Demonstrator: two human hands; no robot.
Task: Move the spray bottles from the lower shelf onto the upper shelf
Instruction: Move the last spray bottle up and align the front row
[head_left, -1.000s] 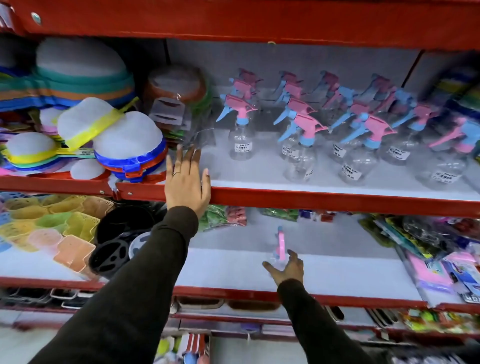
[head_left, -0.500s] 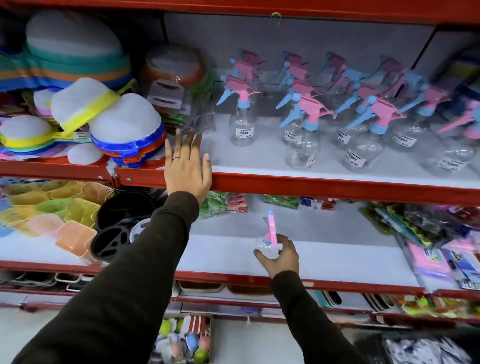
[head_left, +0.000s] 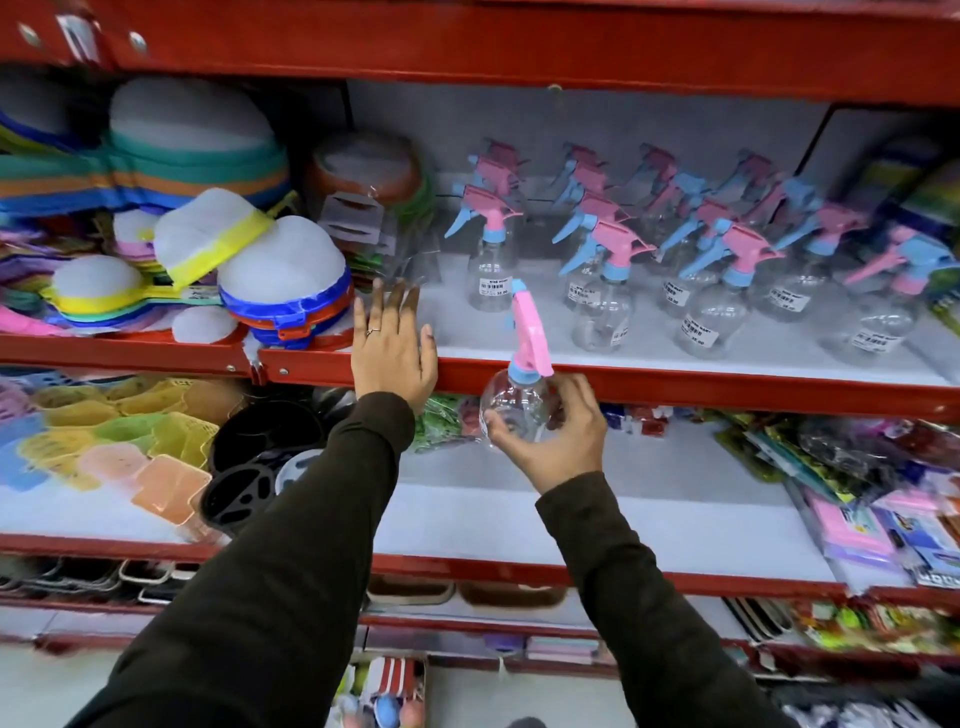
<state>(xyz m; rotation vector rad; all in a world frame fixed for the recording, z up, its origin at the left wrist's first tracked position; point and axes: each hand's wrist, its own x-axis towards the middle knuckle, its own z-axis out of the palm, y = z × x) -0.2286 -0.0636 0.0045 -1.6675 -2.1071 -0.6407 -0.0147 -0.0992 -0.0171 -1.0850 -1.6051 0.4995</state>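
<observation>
Nearest, two dark sleeves reach forward. The right hand (head_left: 558, 434) wraps its fingers around a clear plastic spray bottle with a pink-and-blue trigger head (head_left: 514, 402), held in the air in front of the red front edge of the upper shelf (head_left: 727, 387), above the white lower shelf (head_left: 519, 512). The left hand (head_left: 392, 348) lies flat, fingers spread, on that edge. Farther back, rows of matching clear spray bottles (head_left: 701, 291) stand on the upper shelf.
</observation>
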